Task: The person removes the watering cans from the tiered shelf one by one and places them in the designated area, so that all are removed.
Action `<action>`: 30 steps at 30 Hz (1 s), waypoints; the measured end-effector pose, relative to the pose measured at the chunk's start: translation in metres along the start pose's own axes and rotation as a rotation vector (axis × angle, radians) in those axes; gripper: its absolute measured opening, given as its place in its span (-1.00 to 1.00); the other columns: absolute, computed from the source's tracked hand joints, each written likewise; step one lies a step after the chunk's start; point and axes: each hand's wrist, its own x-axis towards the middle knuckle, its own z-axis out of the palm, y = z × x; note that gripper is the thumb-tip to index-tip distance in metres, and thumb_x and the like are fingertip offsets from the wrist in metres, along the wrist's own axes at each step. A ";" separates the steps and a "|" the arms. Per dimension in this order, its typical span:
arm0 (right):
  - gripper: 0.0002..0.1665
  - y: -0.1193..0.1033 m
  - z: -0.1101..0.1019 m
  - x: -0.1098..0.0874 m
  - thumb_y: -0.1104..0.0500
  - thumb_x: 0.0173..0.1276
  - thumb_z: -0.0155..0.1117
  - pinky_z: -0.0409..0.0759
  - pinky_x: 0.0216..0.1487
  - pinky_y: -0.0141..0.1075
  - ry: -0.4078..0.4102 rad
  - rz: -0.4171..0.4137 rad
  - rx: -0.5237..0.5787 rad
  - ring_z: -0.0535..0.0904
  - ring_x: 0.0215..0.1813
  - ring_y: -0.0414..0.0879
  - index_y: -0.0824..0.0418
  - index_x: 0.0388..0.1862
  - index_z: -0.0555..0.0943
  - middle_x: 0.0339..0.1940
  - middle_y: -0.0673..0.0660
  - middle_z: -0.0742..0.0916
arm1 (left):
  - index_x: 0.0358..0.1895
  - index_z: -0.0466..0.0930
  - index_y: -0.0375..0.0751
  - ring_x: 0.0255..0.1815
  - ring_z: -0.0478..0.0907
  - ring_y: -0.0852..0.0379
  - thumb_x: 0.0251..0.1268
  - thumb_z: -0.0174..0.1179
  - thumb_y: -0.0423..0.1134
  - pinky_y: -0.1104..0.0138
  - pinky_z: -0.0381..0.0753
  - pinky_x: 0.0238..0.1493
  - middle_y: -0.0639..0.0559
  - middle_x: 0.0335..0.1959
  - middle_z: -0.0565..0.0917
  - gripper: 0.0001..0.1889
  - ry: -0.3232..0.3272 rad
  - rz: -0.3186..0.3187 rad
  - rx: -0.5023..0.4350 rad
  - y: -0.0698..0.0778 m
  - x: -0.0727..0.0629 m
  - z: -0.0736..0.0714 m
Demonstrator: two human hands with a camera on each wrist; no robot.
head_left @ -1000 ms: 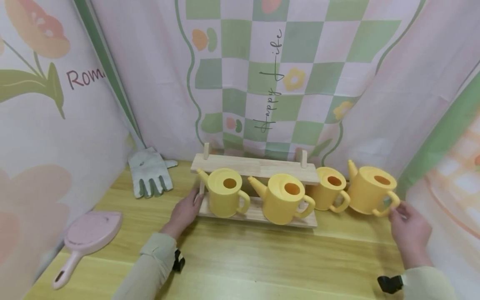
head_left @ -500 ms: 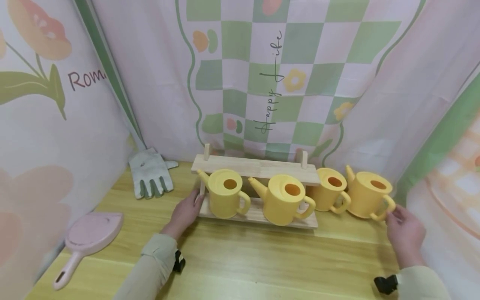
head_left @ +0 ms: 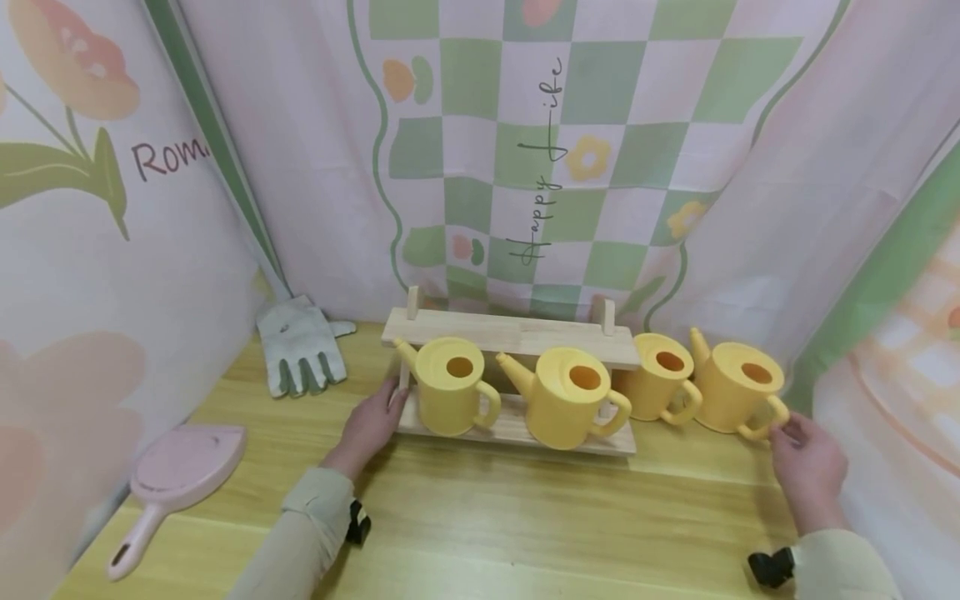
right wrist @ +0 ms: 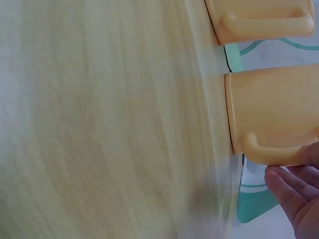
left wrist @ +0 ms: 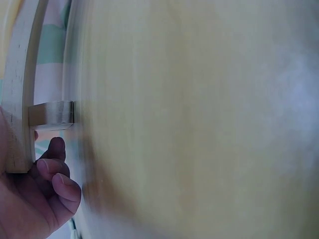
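In the head view my right hand [head_left: 810, 462] pinches the handle of the rightmost yellow watering can [head_left: 738, 387]. That can is upright, its base right at the tabletop in the right wrist view, its spout toward the back left. Beside it stands another yellow watering can [head_left: 657, 379], partly behind the shelf's right end. My left hand [head_left: 372, 421] grips the left end of a two-tier wooden shelf [head_left: 513, 332]; in the left wrist view the fingers [left wrist: 67, 188] curl under its board [left wrist: 19, 99]. Two more cans, a left one [head_left: 450, 396] and a right one [head_left: 564, 408], sit on its lower board.
A grey-white work glove [head_left: 300, 346] lies at the back left of the wooden table [head_left: 480, 525]. Nearer, at the left edge, is a pink dustpan-like scoop [head_left: 183, 467] with a handle. Printed curtains [head_left: 315, 167] close off the back and both sides.
My right hand has moved the rightmost watering can slightly left and nearer to me, closer to its neighbour. In the last half second it has barely moved. The left hand and shelf stay put.
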 end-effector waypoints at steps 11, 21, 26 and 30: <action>-0.29 -0.011 -0.009 -0.010 0.02 0.47 0.07 0.27 0.27 0.25 -0.017 0.060 0.039 0.55 -0.03 0.01 0.38 0.44 0.24 0.32 0.48 0.45 | 0.46 0.22 -0.06 0.23 0.44 -0.34 0.55 -0.25 0.18 -0.18 0.40 0.21 -0.27 0.31 0.47 -0.40 -0.007 -0.012 -0.008 0.000 0.001 0.000; -0.35 -0.052 -0.015 -0.029 -0.02 0.42 0.15 0.41 0.28 -0.39 0.102 0.128 0.188 0.46 0.28 -0.21 0.08 0.45 0.36 0.40 0.11 0.47 | 0.45 0.23 -0.05 0.22 0.44 -0.35 0.55 -0.24 0.17 -0.19 0.41 0.19 -0.28 0.29 0.48 -0.42 -0.010 -0.010 -0.010 0.002 -0.001 -0.002; -0.45 -0.078 -0.013 -0.041 0.07 0.39 0.24 0.44 -0.13 -0.74 0.131 0.088 0.311 0.47 -0.13 -0.57 0.14 0.33 0.50 0.27 0.00 0.60 | 0.46 0.23 -0.04 0.24 0.43 -0.35 0.54 -0.24 0.19 -0.20 0.38 0.21 -0.28 0.31 0.46 -0.41 -0.014 -0.019 -0.020 0.001 0.000 -0.002; -0.50 -0.094 -0.009 -0.051 0.17 0.38 0.27 0.46 -0.16 -0.74 0.114 -0.005 0.382 0.50 -0.19 -0.58 0.23 0.28 0.53 0.10 -0.10 0.69 | 0.46 0.23 -0.03 0.24 0.43 -0.33 0.54 -0.24 0.19 -0.19 0.39 0.21 -0.27 0.31 0.46 -0.41 -0.015 -0.022 -0.014 0.000 0.000 -0.001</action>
